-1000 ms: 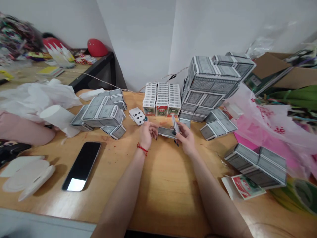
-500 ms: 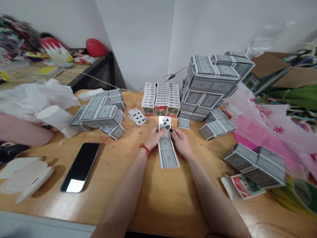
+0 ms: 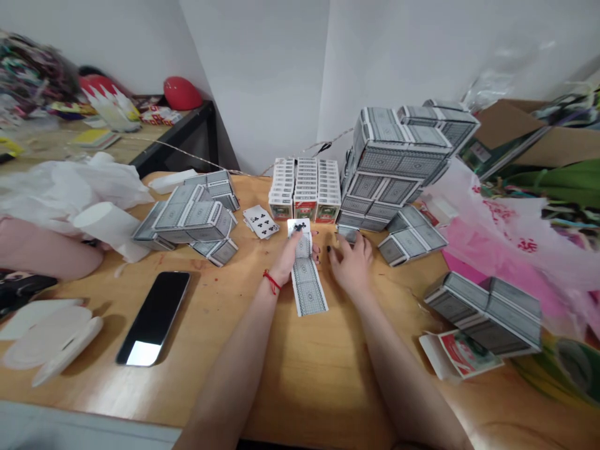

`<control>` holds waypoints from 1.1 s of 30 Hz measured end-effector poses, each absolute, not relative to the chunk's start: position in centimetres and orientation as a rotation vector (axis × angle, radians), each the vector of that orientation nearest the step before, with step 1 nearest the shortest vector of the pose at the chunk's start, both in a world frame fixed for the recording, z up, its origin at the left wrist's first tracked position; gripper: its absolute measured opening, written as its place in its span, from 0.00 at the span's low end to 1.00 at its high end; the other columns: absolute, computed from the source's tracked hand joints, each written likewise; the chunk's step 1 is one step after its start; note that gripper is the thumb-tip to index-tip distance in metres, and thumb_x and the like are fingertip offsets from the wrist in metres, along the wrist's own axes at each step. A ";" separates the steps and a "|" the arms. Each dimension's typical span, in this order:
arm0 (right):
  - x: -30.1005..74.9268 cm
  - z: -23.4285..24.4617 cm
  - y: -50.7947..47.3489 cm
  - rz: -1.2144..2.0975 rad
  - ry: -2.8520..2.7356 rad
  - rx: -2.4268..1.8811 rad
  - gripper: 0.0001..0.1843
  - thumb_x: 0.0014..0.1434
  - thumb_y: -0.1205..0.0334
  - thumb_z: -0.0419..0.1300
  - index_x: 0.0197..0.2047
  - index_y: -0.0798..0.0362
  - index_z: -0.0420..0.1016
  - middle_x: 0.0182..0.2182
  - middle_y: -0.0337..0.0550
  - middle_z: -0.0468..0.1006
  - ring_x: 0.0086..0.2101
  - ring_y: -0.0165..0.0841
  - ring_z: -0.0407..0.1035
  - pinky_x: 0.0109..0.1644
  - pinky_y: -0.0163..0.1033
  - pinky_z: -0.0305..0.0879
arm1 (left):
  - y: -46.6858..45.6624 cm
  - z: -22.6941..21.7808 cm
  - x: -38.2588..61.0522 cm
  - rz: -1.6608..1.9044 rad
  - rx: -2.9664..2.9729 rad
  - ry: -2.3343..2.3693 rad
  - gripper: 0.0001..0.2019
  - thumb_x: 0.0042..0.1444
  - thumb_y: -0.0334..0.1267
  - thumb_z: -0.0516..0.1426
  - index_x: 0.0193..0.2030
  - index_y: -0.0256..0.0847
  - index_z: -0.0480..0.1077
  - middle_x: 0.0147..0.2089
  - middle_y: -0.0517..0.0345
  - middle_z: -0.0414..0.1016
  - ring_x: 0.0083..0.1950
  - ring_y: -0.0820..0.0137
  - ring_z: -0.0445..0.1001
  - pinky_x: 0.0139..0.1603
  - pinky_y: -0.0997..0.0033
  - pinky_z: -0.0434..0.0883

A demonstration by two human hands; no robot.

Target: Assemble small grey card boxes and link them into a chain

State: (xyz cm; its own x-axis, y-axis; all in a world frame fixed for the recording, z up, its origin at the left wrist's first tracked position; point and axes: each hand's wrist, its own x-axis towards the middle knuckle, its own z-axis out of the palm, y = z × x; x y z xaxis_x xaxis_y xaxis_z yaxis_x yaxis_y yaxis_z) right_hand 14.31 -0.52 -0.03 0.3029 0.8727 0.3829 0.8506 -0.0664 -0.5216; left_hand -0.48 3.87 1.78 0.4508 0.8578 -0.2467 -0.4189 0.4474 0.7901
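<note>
My left hand, with a red string bracelet at the wrist, is closed around a strip of playing cards. Grey patterned backs run down the strip towards me, and a club card face shows at its top under my thumb. To the right, my right hand is off the strip with its fingers apart. Its fingertips are at a small face-down stack of playing cards, partly covering it; whether they touch it I cannot tell. Left of my hands lies a face-up pile of cards with clubs on top.
Three rows of card boxes stand ahead. A tall stack of grey card-back blocks rises at right, with a smaller stack at left. A phone lies left, an opened card box right.
My right hand has let go of the card strip and moved right and slightly forward to the small face-down stack. My left hand has shifted a little left with the strip.
</note>
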 end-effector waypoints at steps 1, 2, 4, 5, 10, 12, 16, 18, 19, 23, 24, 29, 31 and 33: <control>14.2 -0.1 -0.6 0.051 -1.572 -1.888 0.18 0.50 0.60 0.54 0.47 0.47 0.68 0.54 0.49 0.56 0.53 0.48 0.46 0.52 0.57 0.43 | 3.9 2.0 -0.5 0.869 0.703 0.703 0.25 0.52 0.52 0.46 0.47 0.32 0.64 0.28 0.51 0.73 0.25 0.72 0.71 0.25 0.72 0.68; 14.1 -0.2 -0.6 0.059 -1.596 -1.874 0.18 0.50 0.59 0.54 0.47 0.47 0.68 0.54 0.49 0.56 0.53 0.48 0.45 0.52 0.57 0.42 | 4.0 2.2 -0.6 0.861 0.688 0.698 0.27 0.53 0.54 0.43 0.46 0.31 0.64 0.28 0.51 0.72 0.25 0.71 0.71 0.24 0.73 0.68; 14.1 -0.4 -0.5 0.071 -1.601 -1.843 0.17 0.51 0.60 0.53 0.46 0.47 0.69 0.53 0.47 0.58 0.52 0.47 0.46 0.53 0.57 0.42 | 4.0 2.4 -0.6 0.850 0.659 0.691 0.30 0.53 0.57 0.40 0.45 0.31 0.65 0.27 0.51 0.72 0.26 0.70 0.72 0.24 0.73 0.68; 14.2 -0.5 -0.4 0.077 -1.589 -1.827 0.16 0.51 0.60 0.53 0.45 0.47 0.70 0.52 0.47 0.59 0.52 0.46 0.47 0.52 0.56 0.43 | 4.0 2.5 -0.6 0.845 0.650 0.690 0.30 0.53 0.57 0.39 0.44 0.31 0.65 0.26 0.51 0.72 0.26 0.70 0.72 0.24 0.73 0.68; 14.7 -0.9 0.0 0.148 -1.467 -1.813 0.09 0.50 0.60 0.54 0.31 0.50 0.75 0.40 0.48 0.69 0.45 0.43 0.55 0.48 0.53 0.50 | 3.9 2.5 -0.4 0.805 0.628 0.710 0.33 0.51 0.60 0.38 0.45 0.32 0.64 0.26 0.50 0.73 0.25 0.68 0.72 0.24 0.71 0.68; 14.7 -0.8 0.0 0.176 -1.381 -1.830 0.07 0.48 0.61 0.55 0.30 0.52 0.74 0.38 0.48 0.69 0.43 0.42 0.57 0.48 0.52 0.52 | 3.9 2.4 -0.3 0.778 0.618 0.704 0.34 0.50 0.61 0.37 0.45 0.32 0.64 0.26 0.49 0.73 0.24 0.67 0.72 0.24 0.69 0.68; 14.8 -0.8 0.2 0.268 -1.236 -1.711 0.20 0.43 0.64 0.58 0.43 0.54 0.68 0.42 0.50 0.64 0.40 0.38 0.62 0.45 0.46 0.59 | 4.0 2.1 -0.4 0.701 0.615 0.689 0.34 0.51 0.60 0.35 0.42 0.31 0.66 0.25 0.47 0.73 0.23 0.66 0.71 0.23 0.68 0.68; 15.0 -1.0 0.4 0.353 -1.174 -1.659 0.28 0.41 0.65 0.59 0.49 0.55 0.63 0.45 0.52 0.63 0.36 0.35 0.65 0.41 0.44 0.62 | 4.1 1.9 -0.5 0.645 0.649 0.698 0.34 0.52 0.59 0.36 0.39 0.29 0.68 0.23 0.46 0.72 0.23 0.66 0.71 0.23 0.69 0.68; 15.1 -1.1 0.6 0.411 -1.153 -1.639 0.29 0.41 0.65 0.59 0.50 0.55 0.62 0.45 0.52 0.64 0.35 0.35 0.65 0.40 0.43 0.63 | 4.1 1.8 -0.5 0.620 0.671 0.712 0.33 0.52 0.58 0.36 0.36 0.29 0.69 0.22 0.46 0.72 0.22 0.66 0.71 0.23 0.69 0.68; 15.0 -1.4 0.9 0.697 -1.111 -1.513 0.29 0.43 0.63 0.59 0.50 0.57 0.62 0.38 0.49 0.72 0.35 0.35 0.68 0.39 0.42 0.64 | 3.9 1.6 -0.6 0.610 0.744 0.769 0.31 0.53 0.55 0.37 0.34 0.29 0.69 0.19 0.48 0.71 0.21 0.66 0.71 0.24 0.68 0.68; 14.9 -1.3 0.9 0.743 -1.094 -1.484 0.28 0.43 0.63 0.59 0.50 0.57 0.62 0.37 0.48 0.73 0.35 0.35 0.68 0.39 0.41 0.64 | 3.9 1.6 -0.5 0.619 0.757 0.774 0.30 0.54 0.54 0.37 0.34 0.29 0.68 0.20 0.48 0.71 0.21 0.66 0.71 0.23 0.68 0.68; 14.8 -0.6 0.9 0.811 -0.958 -1.394 0.18 0.45 0.56 0.58 0.39 0.57 0.70 0.35 0.47 0.74 0.31 0.32 0.68 0.35 0.38 0.64 | 3.9 1.6 -0.4 0.650 0.787 0.792 0.27 0.55 0.51 0.38 0.34 0.29 0.67 0.22 0.47 0.72 0.20 0.67 0.70 0.22 0.67 0.68; 15.0 -0.4 0.9 0.876 -0.877 -1.354 0.18 0.47 0.53 0.56 0.38 0.57 0.70 0.31 0.44 0.74 0.25 0.29 0.65 0.28 0.35 0.62 | 3.9 1.6 -0.4 0.651 0.782 0.793 0.25 0.54 0.51 0.40 0.33 0.30 0.67 0.24 0.46 0.72 0.20 0.67 0.70 0.21 0.66 0.68; 15.2 -0.4 1.0 0.938 -0.802 -1.307 0.21 0.47 0.50 0.56 0.39 0.57 0.69 0.28 0.42 0.73 0.20 0.26 0.62 0.23 0.32 0.58 | 3.9 1.7 -0.5 0.619 0.767 0.789 0.25 0.54 0.51 0.41 0.33 0.30 0.67 0.25 0.45 0.73 0.20 0.67 0.70 0.21 0.66 0.68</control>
State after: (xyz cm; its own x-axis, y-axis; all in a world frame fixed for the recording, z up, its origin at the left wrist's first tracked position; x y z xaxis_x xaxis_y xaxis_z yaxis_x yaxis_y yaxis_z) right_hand 15.19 0.95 -0.36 0.4229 0.9057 -0.0299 -0.1111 0.0190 -0.9936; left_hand -0.53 3.88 1.66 0.5605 0.7317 -0.3879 -0.2024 0.5752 0.7926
